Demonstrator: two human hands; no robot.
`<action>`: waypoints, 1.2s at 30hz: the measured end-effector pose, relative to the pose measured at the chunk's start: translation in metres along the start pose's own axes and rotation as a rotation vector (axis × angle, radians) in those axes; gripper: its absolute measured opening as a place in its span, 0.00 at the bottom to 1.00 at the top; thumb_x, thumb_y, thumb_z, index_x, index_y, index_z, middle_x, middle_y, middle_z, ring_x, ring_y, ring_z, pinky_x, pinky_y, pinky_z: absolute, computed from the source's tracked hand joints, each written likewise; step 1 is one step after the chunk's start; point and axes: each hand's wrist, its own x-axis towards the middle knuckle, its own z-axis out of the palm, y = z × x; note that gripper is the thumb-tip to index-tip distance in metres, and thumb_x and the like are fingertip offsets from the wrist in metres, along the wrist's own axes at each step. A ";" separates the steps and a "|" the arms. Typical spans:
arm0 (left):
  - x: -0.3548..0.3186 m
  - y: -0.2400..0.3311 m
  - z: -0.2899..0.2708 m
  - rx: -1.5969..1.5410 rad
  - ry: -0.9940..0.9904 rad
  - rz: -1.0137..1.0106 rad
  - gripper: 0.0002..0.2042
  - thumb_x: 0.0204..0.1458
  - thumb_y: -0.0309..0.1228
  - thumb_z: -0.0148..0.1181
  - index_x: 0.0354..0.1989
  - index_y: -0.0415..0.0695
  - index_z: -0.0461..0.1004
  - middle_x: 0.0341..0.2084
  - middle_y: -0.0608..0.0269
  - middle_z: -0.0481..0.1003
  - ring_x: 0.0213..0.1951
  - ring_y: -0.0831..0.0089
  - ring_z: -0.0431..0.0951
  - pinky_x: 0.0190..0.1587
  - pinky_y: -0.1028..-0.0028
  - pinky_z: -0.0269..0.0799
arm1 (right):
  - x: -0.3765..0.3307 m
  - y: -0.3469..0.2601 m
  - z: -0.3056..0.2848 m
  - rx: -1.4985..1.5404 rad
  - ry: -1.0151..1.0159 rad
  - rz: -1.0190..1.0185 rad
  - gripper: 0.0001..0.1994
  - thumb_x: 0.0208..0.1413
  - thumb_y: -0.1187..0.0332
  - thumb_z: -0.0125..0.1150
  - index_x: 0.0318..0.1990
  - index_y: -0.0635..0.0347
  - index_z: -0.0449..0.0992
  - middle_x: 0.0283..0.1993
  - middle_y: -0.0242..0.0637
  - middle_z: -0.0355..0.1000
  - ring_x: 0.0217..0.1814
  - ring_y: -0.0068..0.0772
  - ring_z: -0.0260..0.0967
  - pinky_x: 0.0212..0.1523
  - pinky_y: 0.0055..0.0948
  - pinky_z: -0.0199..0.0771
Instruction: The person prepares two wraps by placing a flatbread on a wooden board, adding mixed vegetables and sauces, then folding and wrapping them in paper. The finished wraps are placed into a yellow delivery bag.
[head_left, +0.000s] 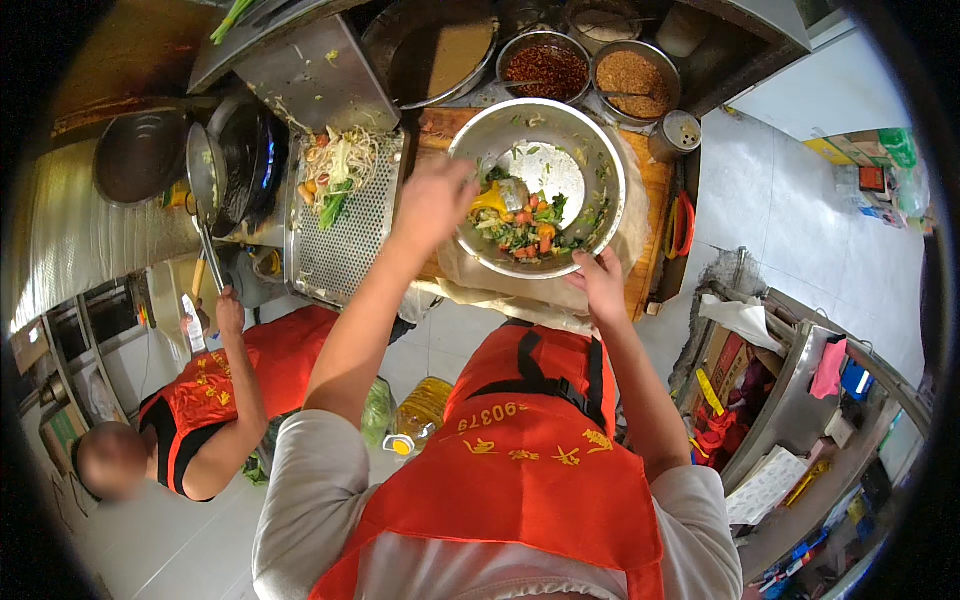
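Note:
A wide steel mixing bowl [615, 190] stands on the wooden board in front of me, tilted a little. Chopped greens and orange-red pieces [540, 230] lie in its lower part, along with a metal spoon or scoop [512, 193] with something yellow beside it. My right hand [600, 283] grips the bowl's near right rim, thumb over the edge. Over the left rim, my left hand [437, 200] is smeared by motion, its fingertips close to the yellow part. Whether it holds anything is not clear.
Left of the bowl, a perforated metal tray [350, 245] carries sprouts and greens. Behind stand a large pot [430, 60], a bowl of red chili [545, 68] and one of brown crumbs [632, 82]. At left, a co-worker's hand [230, 312] holds a ladle over a wok [245, 165].

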 end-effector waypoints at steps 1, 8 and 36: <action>-0.022 0.007 0.001 0.149 -0.118 0.034 0.14 0.53 0.35 0.62 0.45 0.42 0.77 0.37 0.55 0.76 0.45 0.56 0.76 0.45 0.61 0.74 | 0.003 0.003 0.000 -0.015 -0.005 -0.021 0.13 0.60 0.73 0.55 0.51 0.64 0.71 0.46 0.38 0.74 0.44 0.30 0.75 0.44 0.31 0.82; -0.037 0.010 0.004 0.220 -0.095 0.061 0.14 0.55 0.34 0.60 0.46 0.41 0.76 0.33 0.55 0.77 0.40 0.58 0.77 0.41 0.62 0.75 | -0.005 0.007 0.006 -0.108 0.073 -0.188 0.11 0.58 0.75 0.54 0.48 0.64 0.73 0.43 0.34 0.73 0.42 0.24 0.73 0.43 0.25 0.78; -0.018 0.062 0.059 -0.053 0.160 -0.133 0.14 0.57 0.32 0.57 0.50 0.43 0.77 0.27 0.51 0.78 0.23 0.56 0.79 0.25 0.62 0.76 | 0.063 0.044 0.025 -0.028 0.084 -0.575 0.13 0.62 0.65 0.61 0.48 0.64 0.71 0.42 0.29 0.74 0.41 0.16 0.68 0.44 0.23 0.73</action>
